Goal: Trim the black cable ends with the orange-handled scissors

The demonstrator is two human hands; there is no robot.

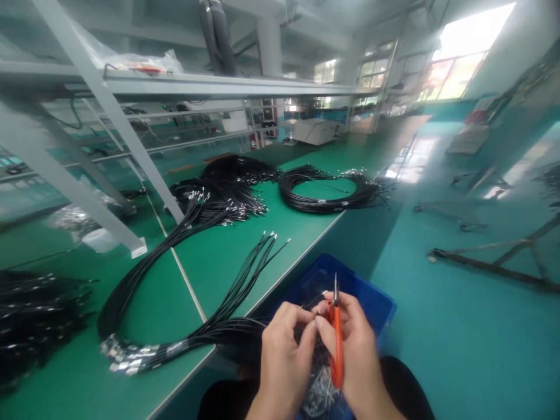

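Observation:
My left hand (286,344) is closed in a pinch, thumb against forefinger, at the end of a thin black cable mostly hidden by the fingers. Beside it and almost touching, my right hand (356,338) is wrapped round an orange-handled hand tool (337,344) with a slim pointed metal tip facing up; whether it is scissors or pliers I cannot tell. The right fingertips also meet at the cable end. A bundle of black cables (219,331) runs off the green table behind my left hand. Below both hands is a blue bin (380,300) with clear plastic scraps inside.
Coiled black cables (324,204) lie at the table's far edge, with more piles (236,169) behind and dark cables (39,321) at left. Slanted white rack posts (126,128) stand on the green table (245,251). A wheeled metal frame (494,262) is on the floor at right.

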